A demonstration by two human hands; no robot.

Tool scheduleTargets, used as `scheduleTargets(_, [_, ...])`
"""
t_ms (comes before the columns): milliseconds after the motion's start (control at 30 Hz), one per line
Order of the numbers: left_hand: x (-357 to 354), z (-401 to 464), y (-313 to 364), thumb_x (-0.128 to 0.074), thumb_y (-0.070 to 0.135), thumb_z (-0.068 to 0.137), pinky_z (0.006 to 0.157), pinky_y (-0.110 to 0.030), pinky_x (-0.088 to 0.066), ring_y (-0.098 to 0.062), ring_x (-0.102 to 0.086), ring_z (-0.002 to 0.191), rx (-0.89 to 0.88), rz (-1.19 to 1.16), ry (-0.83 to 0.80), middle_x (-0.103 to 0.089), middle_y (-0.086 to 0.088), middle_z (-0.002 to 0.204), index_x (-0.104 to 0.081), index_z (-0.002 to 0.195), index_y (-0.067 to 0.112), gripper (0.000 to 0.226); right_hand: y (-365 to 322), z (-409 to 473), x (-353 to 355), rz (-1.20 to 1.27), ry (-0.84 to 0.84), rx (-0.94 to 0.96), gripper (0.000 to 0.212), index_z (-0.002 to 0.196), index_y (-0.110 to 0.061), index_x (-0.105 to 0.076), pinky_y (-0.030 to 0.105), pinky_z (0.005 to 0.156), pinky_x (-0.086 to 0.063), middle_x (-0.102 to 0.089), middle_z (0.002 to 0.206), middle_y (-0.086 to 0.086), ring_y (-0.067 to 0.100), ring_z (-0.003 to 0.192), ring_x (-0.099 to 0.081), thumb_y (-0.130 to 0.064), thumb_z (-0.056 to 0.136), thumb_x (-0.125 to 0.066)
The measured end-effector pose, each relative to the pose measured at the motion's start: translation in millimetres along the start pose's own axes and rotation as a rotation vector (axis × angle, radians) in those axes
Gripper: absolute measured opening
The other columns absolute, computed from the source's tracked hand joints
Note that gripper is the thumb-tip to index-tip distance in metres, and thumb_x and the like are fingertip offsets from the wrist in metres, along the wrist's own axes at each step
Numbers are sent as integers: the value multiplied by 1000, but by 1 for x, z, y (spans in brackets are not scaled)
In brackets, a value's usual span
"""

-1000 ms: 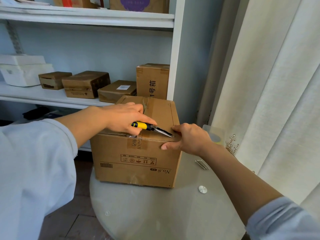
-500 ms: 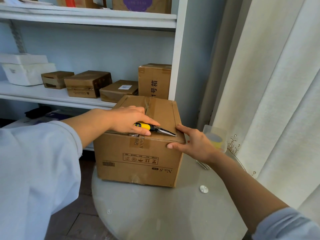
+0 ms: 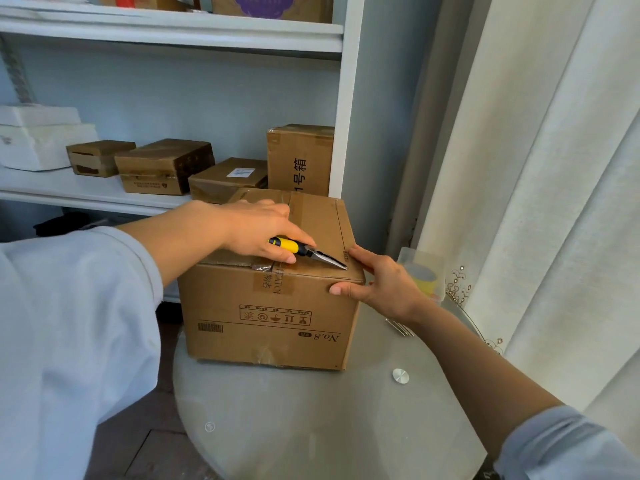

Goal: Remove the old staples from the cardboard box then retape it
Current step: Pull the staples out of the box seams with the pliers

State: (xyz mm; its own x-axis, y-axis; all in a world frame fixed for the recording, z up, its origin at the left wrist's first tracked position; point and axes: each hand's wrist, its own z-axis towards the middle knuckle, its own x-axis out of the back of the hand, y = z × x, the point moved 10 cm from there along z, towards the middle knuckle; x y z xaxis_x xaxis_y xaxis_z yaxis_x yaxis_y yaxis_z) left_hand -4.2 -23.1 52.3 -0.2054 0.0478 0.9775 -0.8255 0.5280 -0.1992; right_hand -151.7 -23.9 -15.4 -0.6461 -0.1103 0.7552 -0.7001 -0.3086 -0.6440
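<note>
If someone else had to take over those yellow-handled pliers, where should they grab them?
By the yellow and black handle, coming from the left, as the left hand does now. The thin metal nose points right toward the cardboard box's corner and should stay free.

Behind the left fingers [image 3: 273, 206]: white shelf [image 3: 86, 194] carrying four brown cartons. The upright carton [image 3: 299, 157] with printed characters is nearest, the labelled flat carton [image 3: 228, 178] just beside it, then the dark carton [image 3: 162, 166] and the small carton [image 3: 98, 157]. White foam box [image 3: 41, 140] sits at the far left end. Upper shelf [image 3: 173, 32] above.
Right of the right fingers [image 3: 360, 254]: cream curtain [image 3: 554, 168].
Below them: round glass table [image 3: 311, 427], metal stud [image 3: 400, 376] in its top.
</note>
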Motion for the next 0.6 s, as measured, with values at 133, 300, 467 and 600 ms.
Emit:
scheduleTargets(133, [-13,-6,-2,-38,53,94,78,-30,-38,-9,-39,96,44,-70,64,-40,7,100,-30,138,53,45,1,-1,-1,47,2,6,106,149,-25,-29,46,112,-35,-36,152,-4,21,139,-34,-71,60,-62])
scheduleTargets(300, [-18,-13,-3,-38,53,94,72,-28,-34,-9,-40,93,77,-117,118,-41,7,98,-31,138,52,44,-4,0,0,65,16,26,99,149,-22,-30,42,111,-34,-36,151,-3,20,138,-35,-62,66,-67])
scheduleTargets(467, [-23,-16,-3,-40,52,94,69,-28,-33,-10,-41,91,121,-167,158,-43,5,98,-33,136,54,43,-13,-1,14,91,145,61,66,137,-18,-52,30,99,-40,-53,136,-4,14,128,-45,-46,79,-70])
scheduleTargets(600, [-23,-18,-5,-41,51,94,71,-30,-35,-11,-41,92,147,-221,196,-41,6,96,-33,136,54,42,-12,-2,17,127,166,42,49,129,-17,-59,32,101,-41,-58,131,-3,13,124,-48,-34,84,-69])
